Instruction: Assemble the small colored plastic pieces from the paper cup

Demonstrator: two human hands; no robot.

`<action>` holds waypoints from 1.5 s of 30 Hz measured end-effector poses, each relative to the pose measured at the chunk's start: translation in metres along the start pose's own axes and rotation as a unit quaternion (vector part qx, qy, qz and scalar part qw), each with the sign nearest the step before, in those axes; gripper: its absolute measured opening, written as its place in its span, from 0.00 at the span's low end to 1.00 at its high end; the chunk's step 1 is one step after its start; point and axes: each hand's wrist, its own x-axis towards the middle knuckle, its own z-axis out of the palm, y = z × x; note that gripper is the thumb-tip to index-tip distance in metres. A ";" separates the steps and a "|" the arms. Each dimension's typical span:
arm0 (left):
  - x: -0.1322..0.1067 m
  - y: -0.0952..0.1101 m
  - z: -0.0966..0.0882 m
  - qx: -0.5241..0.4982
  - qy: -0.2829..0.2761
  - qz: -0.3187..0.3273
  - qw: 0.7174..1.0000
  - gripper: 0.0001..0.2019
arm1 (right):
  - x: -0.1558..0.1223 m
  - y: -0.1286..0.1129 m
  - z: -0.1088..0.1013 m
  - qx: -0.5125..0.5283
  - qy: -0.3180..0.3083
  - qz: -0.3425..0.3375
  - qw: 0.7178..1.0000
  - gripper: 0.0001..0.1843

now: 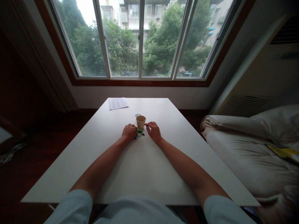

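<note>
A tan paper cup (140,123) stands upright near the middle of the white table (144,174). Small beads or pieces (140,133), mostly green with some blue and dark ones, lie scattered just in front of it. My left hand (129,132) rests at the left edge of this pile, fingers curled down; what they hold, if anything, is too small to make out. On the other side, my right hand (153,130) has its index finger stretched to the cup's right side, seemingly touching it, with the thumb apart below.
Behind the cup lies a thin, dark-lined object (138,115), partly hidden. Printed papers (118,103) are at the table's far left corner. A cushioned sofa (247,146) stands along the right side, and a window (140,40) is beyond the table.
</note>
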 end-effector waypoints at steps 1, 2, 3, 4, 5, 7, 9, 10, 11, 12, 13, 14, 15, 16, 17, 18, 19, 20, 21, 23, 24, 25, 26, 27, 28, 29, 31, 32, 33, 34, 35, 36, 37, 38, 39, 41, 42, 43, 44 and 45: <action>0.000 0.000 0.000 0.003 0.000 -0.002 1.000 0.13 | 0.000 0.000 0.000 0.001 0.000 0.000 1.000 0.17; 0.000 0.000 -0.001 0.008 0.001 -0.005 1.000 0.14 | 0.000 0.000 0.000 0.002 -0.001 0.000 1.000 0.17; 0.000 0.000 -0.001 0.014 0.002 -0.008 1.000 0.14 | 0.000 0.001 0.000 0.004 -0.001 -0.001 1.000 0.17; 0.000 0.000 -0.001 0.021 0.005 -0.013 1.000 0.15 | 0.000 0.001 0.000 0.006 -0.001 -0.002 1.000 0.17; 0.001 0.000 -0.001 0.026 0.009 -0.019 0.999 0.15 | 0.000 0.001 0.000 0.008 0.000 -0.004 1.000 0.17; 0.001 -0.001 -0.001 0.031 0.020 -0.031 0.999 0.14 | 0.000 0.001 0.000 0.010 0.001 -0.006 1.000 0.17; 0.000 -0.001 0.000 0.030 0.033 -0.042 0.998 0.14 | 0.000 0.001 0.000 0.010 -0.001 -0.006 1.000 0.17; 0.000 -0.002 0.000 0.030 0.042 -0.047 0.998 0.14 | 0.000 0.001 0.000 0.010 -0.002 -0.005 1.000 0.17; 0.000 -0.002 0.000 0.029 0.052 -0.051 0.997 0.14 | -0.001 0.001 0.000 0.009 -0.004 -0.004 1.000 0.17; 0.000 -0.002 0.000 0.028 0.066 -0.055 0.996 0.14 | -0.001 0.001 0.000 0.008 -0.004 -0.003 1.000 0.17; 0.000 -0.001 0.000 0.026 0.081 -0.058 0.995 0.15 | -0.001 0.001 0.000 0.008 -0.004 -0.004 1.000 0.17; 0.000 -0.001 -0.001 0.022 0.098 -0.060 0.993 0.15 | -0.001 0.002 0.000 0.007 -0.002 -0.004 1.000 0.17; -0.001 0.000 -0.003 0.016 0.113 -0.060 0.992 0.15 | -0.001 0.002 0.000 0.007 -0.002 -0.004 1.000 0.17; -0.001 0.001 -0.004 0.009 0.128 -0.059 0.990 0.15 | -0.001 0.002 0.000 0.007 -0.002 -0.003 1.000 0.17; -0.001 0.002 -0.006 0.001 0.141 -0.057 0.988 0.15 | -0.001 0.002 0.001 0.007 -0.002 -0.001 1.000 0.17; -0.001 0.003 -0.009 -0.007 0.153 -0.054 0.987 0.15 | -0.001 0.002 0.001 0.006 -0.003 0.001 1.000 0.17; -0.002 0.004 -0.011 -0.014 0.162 -0.050 0.985 0.16 | -0.001 0.002 0.000 0.005 -0.004 0.002 1.000 0.16; -0.003 0.006 -0.013 -0.020 0.170 -0.044 0.984 0.16 | -0.001 0.002 0.000 0.005 -0.004 0.002 1.000 0.16; -0.003 0.007 -0.016 -0.025 0.175 -0.036 0.984 0.16 | -0.001 0.001 0.000 0.005 -0.004 0.002 1.000 0.16; -0.005 0.012 -0.019 -0.029 0.173 -0.013 0.984 0.16 | 0.000 0.001 0.000 0.006 -0.006 0.001 1.000 0.16; -0.006 0.014 -0.021 -0.030 0.167 0.003 0.985 0.16 | 0.000 0.000 0.000 0.006 -0.006 0.001 1.000 0.16; -0.006 0.017 -0.021 -0.030 0.160 0.019 0.987 0.16 | 0.000 0.000 -0.001 0.006 -0.006 0.001 1.000 0.16; -0.007 0.019 -0.022 -0.030 0.152 0.035 0.987 0.16 | 0.000 -0.001 -0.001 0.006 -0.006 0.000 1.000 0.16; -0.008 0.022 -0.022 -0.031 0.147 0.050 0.987 0.16 | 0.000 -0.001 0.000 0.005 -0.005 0.000 1.000 0.17; -0.008 0.023 -0.022 -0.032 0.143 0.061 0.987 0.17 | 0.000 -0.001 0.000 0.004 -0.005 -0.001 1.000 0.17; -0.009 0.025 -0.022 -0.032 0.142 0.068 0.987 0.17 | 0.000 -0.001 0.000 0.003 -0.005 -0.001 1.000 0.17; -0.009 0.025 -0.021 -0.032 0.143 0.068 0.987 0.18 | 0.000 0.000 0.001 0.001 -0.008 0.000 1.000 0.17; -0.009 0.024 -0.021 -0.032 0.144 0.063 0.987 0.18 | 0.000 0.001 0.002 0.000 -0.008 0.001 1.000 0.17; -0.009 0.023 -0.021 -0.031 0.145 0.057 0.987 0.18 | 0.000 0.002 0.002 -0.001 -0.008 0.001 1.000 0.17; -0.009 0.023 -0.021 -0.030 0.146 0.053 0.987 0.19 | 0.000 0.003 0.003 0.000 -0.008 -0.001 1.000 0.17; -0.008 0.022 -0.021 -0.030 0.146 0.051 0.988 0.19 | 0.000 0.003 0.003 0.000 -0.006 -0.002 1.000 0.17; -0.008 0.021 -0.021 -0.029 0.146 0.050 0.988 0.19 | 0.000 0.004 0.004 0.001 -0.005 -0.003 1.000 0.17; -0.007 0.021 -0.020 -0.028 0.146 0.050 0.988 0.19 | 0.000 0.004 0.004 0.001 -0.004 -0.004 1.000 0.17; -0.007 0.021 -0.019 -0.027 0.146 0.050 0.988 0.20 | 0.000 0.004 0.004 0.001 -0.004 -0.005 1.000 0.17; -0.006 0.021 -0.019 -0.026 0.147 0.049 0.988 0.20 | 0.000 0.004 0.003 0.002 -0.006 -0.006 1.000 0.17; -0.005 0.021 -0.016 -0.024 0.147 0.046 0.988 0.20 | -0.001 0.003 0.003 0.003 -0.008 -0.005 1.000 0.16; -0.005 0.021 -0.015 -0.025 0.146 0.045 0.988 0.21 | -0.001 0.003 0.002 0.004 -0.009 -0.005 1.000 0.16; -0.004 0.020 -0.014 -0.026 0.144 0.043 0.988 0.21 | -0.001 0.003 0.002 0.004 -0.009 -0.005 1.000 0.16; -0.004 0.019 -0.013 -0.028 0.140 0.042 0.989 0.21 | -0.001 0.003 0.002 0.003 -0.009 -0.003 1.000 0.16; -0.004 0.019 -0.011 -0.030 0.135 0.040 0.990 0.22 | -0.001 0.003 0.002 0.002 -0.009 -0.002 1.000 0.16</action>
